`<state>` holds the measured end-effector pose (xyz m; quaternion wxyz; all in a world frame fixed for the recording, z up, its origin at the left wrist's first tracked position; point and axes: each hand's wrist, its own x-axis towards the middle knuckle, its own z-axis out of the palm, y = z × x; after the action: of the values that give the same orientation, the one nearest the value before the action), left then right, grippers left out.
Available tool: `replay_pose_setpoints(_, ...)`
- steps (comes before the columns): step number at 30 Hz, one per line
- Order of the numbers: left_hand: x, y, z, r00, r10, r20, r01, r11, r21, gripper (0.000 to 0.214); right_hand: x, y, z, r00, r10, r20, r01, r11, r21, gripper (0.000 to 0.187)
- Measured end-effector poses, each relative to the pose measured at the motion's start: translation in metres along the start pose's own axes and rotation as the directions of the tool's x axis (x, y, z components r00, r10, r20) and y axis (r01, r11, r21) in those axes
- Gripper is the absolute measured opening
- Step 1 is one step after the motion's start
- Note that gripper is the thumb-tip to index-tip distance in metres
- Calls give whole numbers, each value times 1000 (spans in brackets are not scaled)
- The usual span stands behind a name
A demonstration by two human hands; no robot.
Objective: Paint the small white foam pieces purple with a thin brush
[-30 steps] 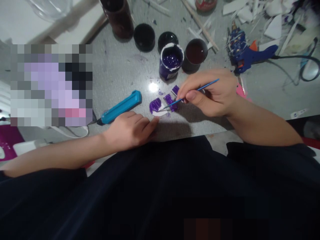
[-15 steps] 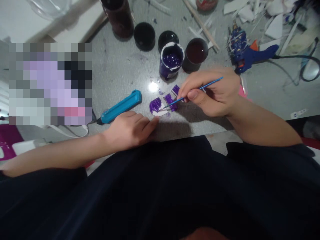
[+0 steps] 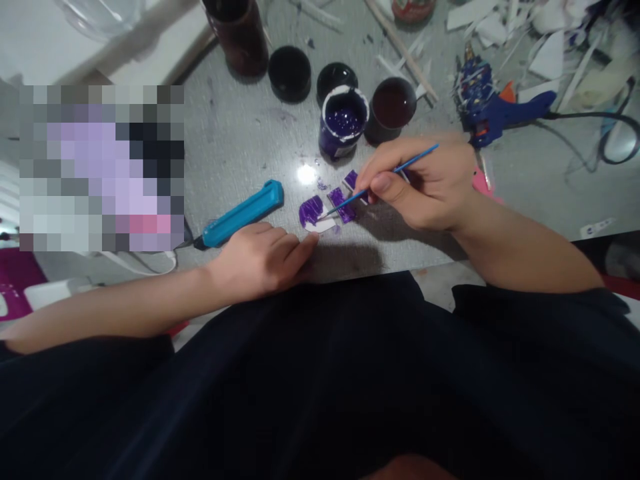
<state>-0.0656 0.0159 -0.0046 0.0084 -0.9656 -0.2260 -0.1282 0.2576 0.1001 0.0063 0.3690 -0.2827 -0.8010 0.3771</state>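
My right hand [image 3: 420, 183] pinches a thin blue paintbrush [image 3: 417, 157] between thumb and fingers. Its tip rests on a small rounded white piece [image 3: 323, 225], whose left and upper part is coated in purple. With most fingers curled, my left hand [image 3: 263, 260] pins the lower edge of that piece under its index fingertip. Just right of it lie a purple-painted rectangle [image 3: 342, 205] and another purple piece [image 3: 353, 179], partly behind my right fingers. Above stands an open jar of purple paint [image 3: 345, 117] with a white-smeared rim. A teal utility knife [image 3: 245, 213] lies beside my left hand.
Behind the paint stand a cup of dark liquid [image 3: 393, 107], a black lid [image 3: 290, 73] and a tall dark jar [image 3: 237, 40]. A blue glue gun [image 3: 510, 110] with its cord lies at right, near white scraps [image 3: 550, 53]. A blurred patch covers the left.
The brush and my right hand have shifted slightly left, and the brush tip has moved a little up on the white piece. My left hand stays where it was.
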Motion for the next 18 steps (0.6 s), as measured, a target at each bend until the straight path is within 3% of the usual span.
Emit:
replay_pose_setpoints(6,2,-1,0,998,10,-67,-12,1000,-22,24,1,0,5,995,42,-91,-41,999,8,36)
replay_pose_setpoints(9,3,-1,-1,997,1,-71,-5,999,-53,24,3,-1,4,998,-3,-61,3,1000,5,31)
replay_pose_setpoints(12,2,-1,-1,998,0,-59,-4,998,-69,25,2,0,5,998,33,-52,-34,999,-20,32)
replay_pose_setpoints(18,3,-1,-2,997,-5,-73,-2,995,-96,25,0,10,12,979,-6,-203,9,1000,11,38)
